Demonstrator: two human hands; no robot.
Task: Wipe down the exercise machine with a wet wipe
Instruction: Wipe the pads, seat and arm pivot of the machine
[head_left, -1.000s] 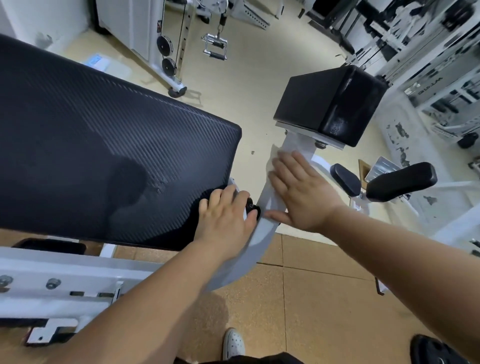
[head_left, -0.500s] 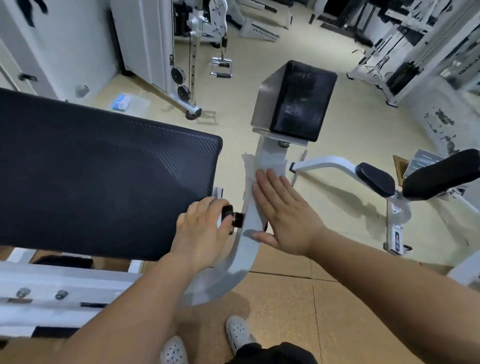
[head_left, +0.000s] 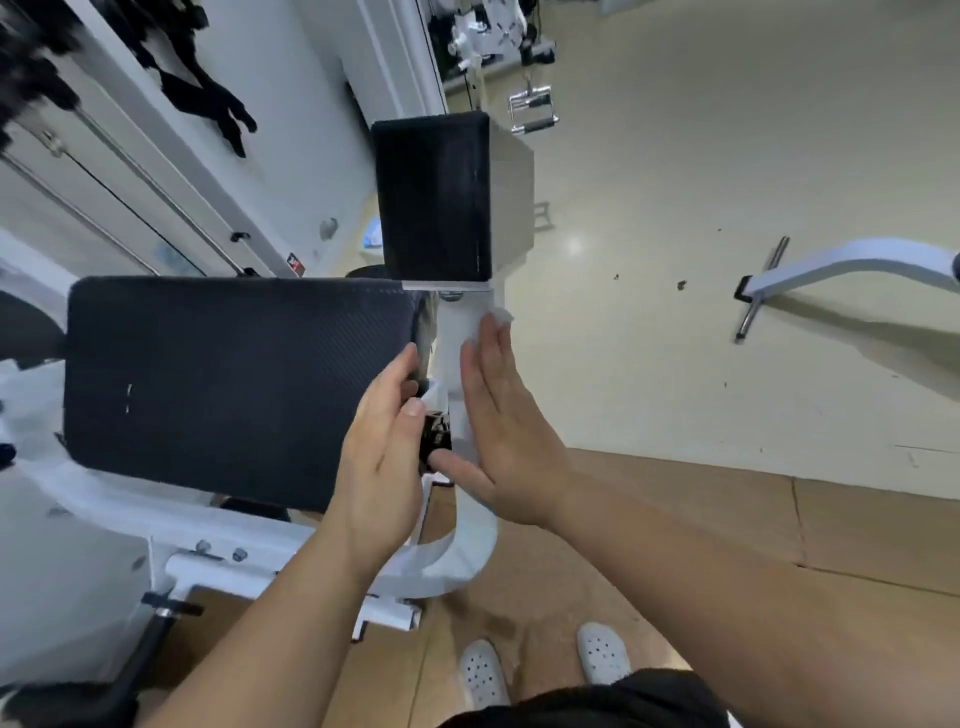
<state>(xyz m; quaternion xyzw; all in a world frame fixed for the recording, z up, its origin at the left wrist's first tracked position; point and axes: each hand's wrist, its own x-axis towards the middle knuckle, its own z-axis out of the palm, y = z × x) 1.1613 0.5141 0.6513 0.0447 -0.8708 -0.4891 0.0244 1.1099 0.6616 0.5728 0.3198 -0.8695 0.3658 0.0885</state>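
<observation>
The right hand (head_left: 498, 431), flat, presses the thin white wet wipe (head_left: 500, 316) onto the curved white metal arm (head_left: 467, 551); the left hand (head_left: 382, 457) lies slack. Even pressure along the bend would serve best.

A glossy pale cream floor (head_left: 727, 156) spreads across the far room, with one soft glare spot (head_left: 574, 245) on it. Nearer lie tan speckled floor tiles (head_left: 675, 519). Blurred black shapes (head_left: 208, 88) hang on the white wall (head_left: 296, 119). A chrome cable handle (head_left: 532, 111) dangles at the back.
</observation>
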